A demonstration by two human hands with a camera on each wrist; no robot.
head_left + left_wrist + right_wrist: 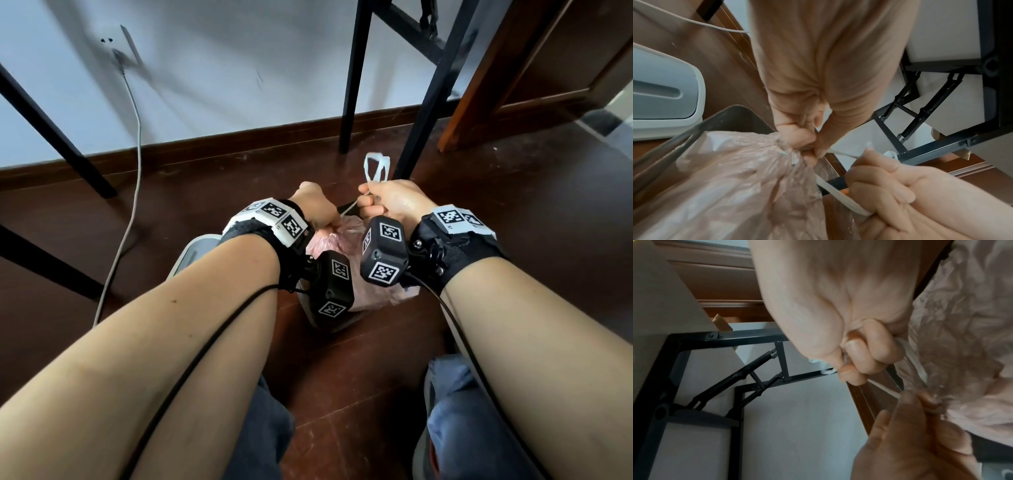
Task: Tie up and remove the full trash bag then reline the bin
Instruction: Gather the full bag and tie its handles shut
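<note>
A person crouches over a small bin on a dark wooden floor, both bare forearms reaching forward, each wrist strapped with a black camera unit. The bin is pale grey with a dark inner wall. Inside it sits a translucent pink trash bag, crinkled and bulging above the rim; what fills the bag cannot be made out through the plastic.

The left hand is closed tight around the gathered neck of the bag, thumb and fingers pinching the bunched plastic at its top, just above the bin.

The right hand is also closed in a fist, its curled fingers gripping a white drawstring. The string runs taut from the bag's neck to this fist, and a loop of it stands up beyond the knuckles. The two hands are close together, joined by the short stretch of string.

To the bin's left, in the left wrist view, lies a pale grey lid, apart from the bin. Black metal table legs stand beyond the hands near a white wall. A white cable hangs from a wall socket and trails across the floor at left. The person's blue jeans show at the bottom.
</note>
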